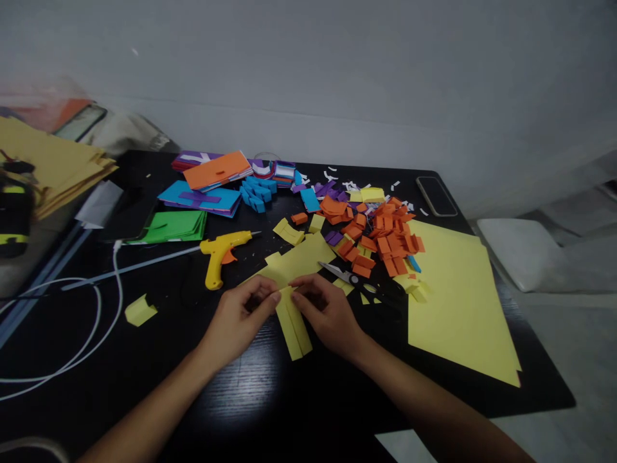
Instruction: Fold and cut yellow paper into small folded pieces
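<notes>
Pinched between fingertips of left hand and right hand: creased yellow paper strip, above black table.

No readable text, label, brand, number or sign anywhere in view.
</notes>
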A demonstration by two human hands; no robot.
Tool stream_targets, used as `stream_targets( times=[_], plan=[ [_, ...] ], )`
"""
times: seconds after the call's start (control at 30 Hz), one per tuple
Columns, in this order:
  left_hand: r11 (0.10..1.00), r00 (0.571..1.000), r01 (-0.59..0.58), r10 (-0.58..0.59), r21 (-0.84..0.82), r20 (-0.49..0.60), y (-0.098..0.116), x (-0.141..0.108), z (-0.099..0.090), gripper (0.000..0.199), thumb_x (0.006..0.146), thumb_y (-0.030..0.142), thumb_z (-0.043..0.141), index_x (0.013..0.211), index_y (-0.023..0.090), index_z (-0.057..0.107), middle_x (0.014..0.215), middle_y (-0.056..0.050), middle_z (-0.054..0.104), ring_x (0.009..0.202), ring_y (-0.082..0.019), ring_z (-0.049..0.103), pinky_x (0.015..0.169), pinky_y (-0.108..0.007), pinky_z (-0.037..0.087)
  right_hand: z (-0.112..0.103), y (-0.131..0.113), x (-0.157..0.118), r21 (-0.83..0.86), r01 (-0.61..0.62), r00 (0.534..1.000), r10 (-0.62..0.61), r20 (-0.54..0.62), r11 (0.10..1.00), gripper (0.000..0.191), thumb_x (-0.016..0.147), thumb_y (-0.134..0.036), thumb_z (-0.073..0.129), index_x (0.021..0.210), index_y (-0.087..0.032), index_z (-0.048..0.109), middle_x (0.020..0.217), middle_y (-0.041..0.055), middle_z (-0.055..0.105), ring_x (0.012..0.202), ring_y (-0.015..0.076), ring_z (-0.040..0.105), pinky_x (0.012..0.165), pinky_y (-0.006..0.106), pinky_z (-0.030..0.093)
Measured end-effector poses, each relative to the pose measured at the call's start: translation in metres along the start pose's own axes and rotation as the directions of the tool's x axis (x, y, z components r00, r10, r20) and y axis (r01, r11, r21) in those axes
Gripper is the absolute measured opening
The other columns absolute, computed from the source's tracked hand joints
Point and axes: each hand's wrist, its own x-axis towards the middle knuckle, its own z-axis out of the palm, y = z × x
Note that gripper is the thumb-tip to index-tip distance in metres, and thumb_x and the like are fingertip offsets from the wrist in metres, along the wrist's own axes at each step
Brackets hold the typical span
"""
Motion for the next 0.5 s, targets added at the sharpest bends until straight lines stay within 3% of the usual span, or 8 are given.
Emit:
stream_targets(
  times=[0.23,0.5],
  plan=[
    [0.987,0.998,0.048,-0.041,-0.156,0.045,0.0056,0.0023,-0.0011,0.019,0.085,0.032,0.071,0.097,0.018,0.07,0.085,-0.004,0.074,0.08,-0.019,0.069,0.073,-0.03,0.054,-0.0015,-0.0002,0.0001,-0.068,0.024,1.0,-0.023,0.002,0.997,0.016,0.097,-0.029,0.061,0.104,-0.022,0.074,0.092,0.0038,0.079,0.081,0.0182,0.073,0.072,0.029,0.055],
    [0.974,0.998,0.05,-0.041,-0.222,0.046,0.0059,0.0031,-0.0009,0.018,0.084,0.031,0.074,0.095,0.018,0.069,0.077,0.0,0.071,0.071,-0.015,0.067,0.068,-0.027,0.054,-0.0023,-0.005,-0.0006,-0.127,0.082,0.997,-0.081,0.013,0.989,0.02,0.098,-0.027,0.06,0.106,-0.023,0.078,0.1,0.0045,0.081,0.088,0.0198,0.075,0.079,0.031,0.057]
  ],
)
